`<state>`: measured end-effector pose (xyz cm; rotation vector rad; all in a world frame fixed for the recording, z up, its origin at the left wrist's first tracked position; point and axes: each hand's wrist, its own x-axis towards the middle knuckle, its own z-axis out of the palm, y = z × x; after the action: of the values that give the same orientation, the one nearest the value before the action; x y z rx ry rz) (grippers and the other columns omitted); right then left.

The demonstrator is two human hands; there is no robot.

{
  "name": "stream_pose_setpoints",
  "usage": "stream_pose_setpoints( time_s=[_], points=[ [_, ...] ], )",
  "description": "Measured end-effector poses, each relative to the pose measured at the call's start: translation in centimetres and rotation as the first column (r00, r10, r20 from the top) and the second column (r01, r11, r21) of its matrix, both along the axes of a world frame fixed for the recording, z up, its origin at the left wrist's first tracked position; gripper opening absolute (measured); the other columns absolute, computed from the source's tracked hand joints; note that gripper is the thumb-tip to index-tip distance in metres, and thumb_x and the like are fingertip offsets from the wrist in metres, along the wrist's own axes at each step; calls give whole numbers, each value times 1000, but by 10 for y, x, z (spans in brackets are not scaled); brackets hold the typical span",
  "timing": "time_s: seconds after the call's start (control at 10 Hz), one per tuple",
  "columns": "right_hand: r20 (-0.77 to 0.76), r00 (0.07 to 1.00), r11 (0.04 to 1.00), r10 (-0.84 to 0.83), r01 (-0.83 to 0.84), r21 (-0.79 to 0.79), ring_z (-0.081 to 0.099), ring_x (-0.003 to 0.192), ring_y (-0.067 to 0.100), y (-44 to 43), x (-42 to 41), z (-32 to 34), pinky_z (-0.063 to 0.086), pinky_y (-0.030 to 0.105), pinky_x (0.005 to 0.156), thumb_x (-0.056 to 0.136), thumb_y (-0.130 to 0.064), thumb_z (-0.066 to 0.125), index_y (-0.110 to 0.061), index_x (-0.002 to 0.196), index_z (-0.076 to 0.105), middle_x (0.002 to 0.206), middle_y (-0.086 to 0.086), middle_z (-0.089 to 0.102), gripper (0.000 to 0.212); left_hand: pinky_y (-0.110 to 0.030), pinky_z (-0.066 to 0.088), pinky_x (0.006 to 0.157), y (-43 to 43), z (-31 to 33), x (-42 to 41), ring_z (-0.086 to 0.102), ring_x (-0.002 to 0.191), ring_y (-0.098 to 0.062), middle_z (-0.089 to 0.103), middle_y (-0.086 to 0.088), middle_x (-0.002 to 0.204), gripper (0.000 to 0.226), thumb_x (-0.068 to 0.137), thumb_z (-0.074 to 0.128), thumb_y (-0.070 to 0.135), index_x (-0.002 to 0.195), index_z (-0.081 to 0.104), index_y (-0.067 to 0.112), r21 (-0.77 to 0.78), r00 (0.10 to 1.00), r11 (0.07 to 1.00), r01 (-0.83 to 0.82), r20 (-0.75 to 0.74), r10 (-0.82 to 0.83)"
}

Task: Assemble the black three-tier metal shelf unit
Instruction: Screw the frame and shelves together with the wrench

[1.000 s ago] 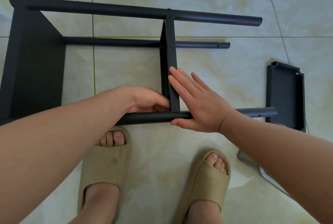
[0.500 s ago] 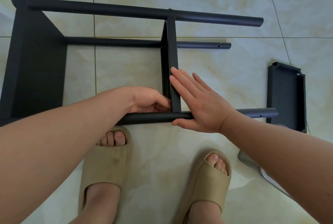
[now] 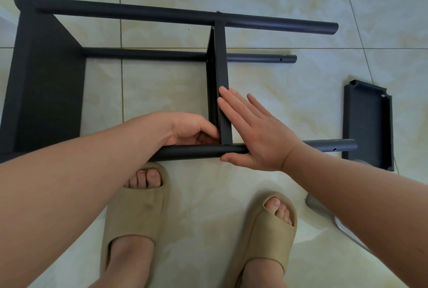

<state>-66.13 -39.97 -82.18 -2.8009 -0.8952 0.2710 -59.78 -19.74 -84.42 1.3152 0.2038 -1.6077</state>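
The black shelf unit lies on its side on the tiled floor. One shelf [image 3: 46,83] is fixed at its left end. The middle shelf [image 3: 221,60] stands on edge between the far pole [image 3: 162,15] and the near pole [image 3: 196,151]. My left hand [image 3: 187,127] sits in the corner where the middle shelf meets the near pole, thumb and curled fingers pinching at the shelf's near end; the fingertips are hidden. My right hand [image 3: 257,132] lies flat with straight fingers against the shelf's right side, thumb under the near pole.
A third, loose black shelf [image 3: 366,125] lies on the floor at the right, beyond the pole ends. A lower rear pole [image 3: 143,54] runs behind. My feet in beige sandals [image 3: 136,213] stand just below the near pole. A grey object [image 3: 319,209] shows under my right arm.
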Motion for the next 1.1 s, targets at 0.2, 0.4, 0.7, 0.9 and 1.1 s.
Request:
stream_pose_setpoints(
  time_s=[0.2, 0.4, 0.7, 0.9, 1.1],
  points=[
    [5, 1000, 1000, 1, -1, 14, 0, 157, 24, 0, 0, 0, 12, 50, 126, 93, -72, 40, -2, 160, 13, 170, 11, 3, 100, -28, 53, 73, 0, -1, -1, 69, 78, -19, 73, -9, 88, 18, 95, 56, 12, 91, 73, 10, -8, 998, 1000, 14, 64, -13],
    [-2, 1000, 1000, 3, -3, 6, -1, 157, 23, 0, 0, 0, 11, 49, 127, 93, -72, 40, -3, 160, 12, 170, 10, 2, 101, -29, 53, 77, 0, 0, 0, 68, 80, -19, 72, -11, 93, 20, 94, 56, 14, 97, 74, 7, -14, 1000, 1000, 12, 14, -12],
    [-3, 1000, 1000, 5, -5, -1, -1, 157, 24, 0, 0, 0, 11, 49, 127, 94, -72, 38, -2, 160, 12, 170, 11, 2, 100, -27, 56, 72, 2, 2, 0, 70, 79, -19, 73, -10, 91, 22, 96, 51, 6, 93, 73, 7, -63, 1000, 998, -11, 10, 12],
    [-8, 1000, 1000, 7, -8, -7, -3, 157, 24, 0, 0, 0, 10, 49, 127, 94, -72, 38, -3, 160, 11, 170, 10, 0, 100, -26, 54, 66, -3, -1, -3, 68, 68, -16, 71, -6, 76, 16, 97, 55, 8, 89, 69, 9, -38, 989, 999, 10, 147, -4],
    [-2, 1000, 1000, 6, -6, 2, -2, 157, 24, 0, 0, 1, 11, 50, 126, 94, -71, 40, -2, 160, 12, 170, 11, 2, 100, -27, 56, 71, 0, 0, -1, 71, 76, -18, 74, -9, 85, 27, 97, 50, 3, 85, 73, 9, -63, 998, 998, -14, 55, 17]
  ],
)
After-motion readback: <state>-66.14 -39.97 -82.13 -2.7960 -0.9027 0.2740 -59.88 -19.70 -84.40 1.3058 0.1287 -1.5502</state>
